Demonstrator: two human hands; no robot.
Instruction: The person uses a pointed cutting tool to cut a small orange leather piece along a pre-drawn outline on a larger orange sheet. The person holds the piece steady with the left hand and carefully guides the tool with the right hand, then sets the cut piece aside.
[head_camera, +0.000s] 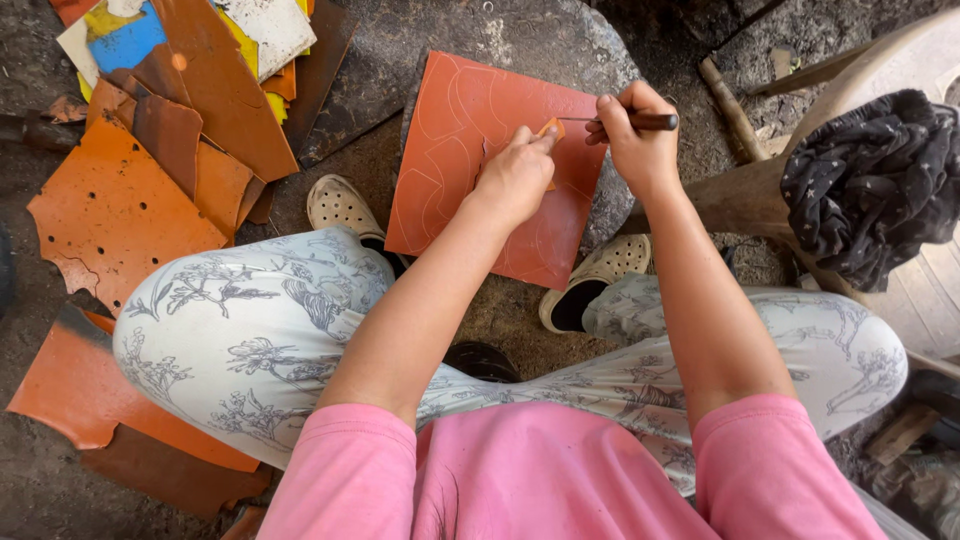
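A square red-brown sheet with scratched curved outlines lies on a flat grey stone. My left hand presses a small orange template flat onto the sheet. My right hand grips a thin scribing tool with a dark wooden handle; its metal tip touches the edge of the template. Both forearms reach out over my knees in pale flower-print trousers.
Orange, brown and painted sheet offcuts are heaped at the upper left, and more lie by my left knee. A dark speckled cloth hangs over a wooden bench at the right. A stick lies beyond the stone. My feet wear pale perforated clogs.
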